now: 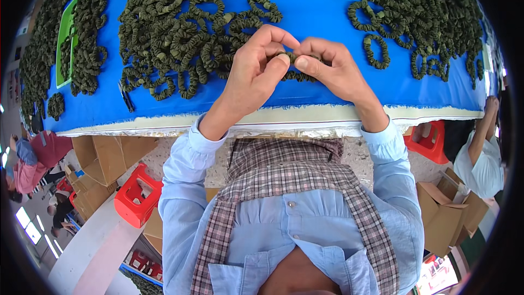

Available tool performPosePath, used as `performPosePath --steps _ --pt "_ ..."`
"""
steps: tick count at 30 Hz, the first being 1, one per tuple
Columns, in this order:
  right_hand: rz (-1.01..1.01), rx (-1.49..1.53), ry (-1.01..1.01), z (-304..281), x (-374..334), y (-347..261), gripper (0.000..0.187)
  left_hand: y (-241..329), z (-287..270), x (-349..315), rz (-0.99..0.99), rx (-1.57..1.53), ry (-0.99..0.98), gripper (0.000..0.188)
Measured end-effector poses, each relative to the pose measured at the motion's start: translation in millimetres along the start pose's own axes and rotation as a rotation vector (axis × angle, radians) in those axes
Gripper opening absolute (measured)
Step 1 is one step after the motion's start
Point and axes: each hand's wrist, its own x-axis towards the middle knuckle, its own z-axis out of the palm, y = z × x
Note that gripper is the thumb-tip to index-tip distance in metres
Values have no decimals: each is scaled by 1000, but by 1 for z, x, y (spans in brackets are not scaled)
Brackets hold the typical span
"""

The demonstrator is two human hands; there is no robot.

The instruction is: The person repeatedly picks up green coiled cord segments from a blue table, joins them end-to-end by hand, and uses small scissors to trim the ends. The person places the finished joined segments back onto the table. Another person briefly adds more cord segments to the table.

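Between my hands, just above the blue cloth, is a dark green ruffled hair scrunchie (299, 75). My left hand (257, 68) pinches it with thumb and forefinger, and my right hand (334, 68) grips its other side the same way. The thumb tips nearly meet, and the stretch of band between them is mostly hidden by the fingers. Left of my hands lies a big pile of like scrunchies (169, 27), reaching up to my left hand. Another pile (420, 11) spreads to the right, with one single scrunchie (376, 52) apart at its near side.
Blue cloth (322, 0) covers the table, its frayed edge along the pale front border (305, 114). Small black-handled snips (126, 98) lie left. A green tray (63, 54) stands farther left. Red stools (136, 194), cardboard boxes (453, 213) and other people (480, 153) are around the table.
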Motion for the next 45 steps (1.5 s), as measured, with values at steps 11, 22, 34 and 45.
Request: performPosePath --steps 11,22,34,45 --pt "-3 383 148 -10 2 2 20 -2 15 10 6 -16 77 19" --pt "-147 613 209 -21 3 13 18 -10 5 5 -89 63 28 10" --pt "66 -28 -24 -12 -2 -6 26 6 -3 3 -79 -50 8 15" --pt "-55 435 167 -19 0 6 13 -7 15 8 32 143 16 15"
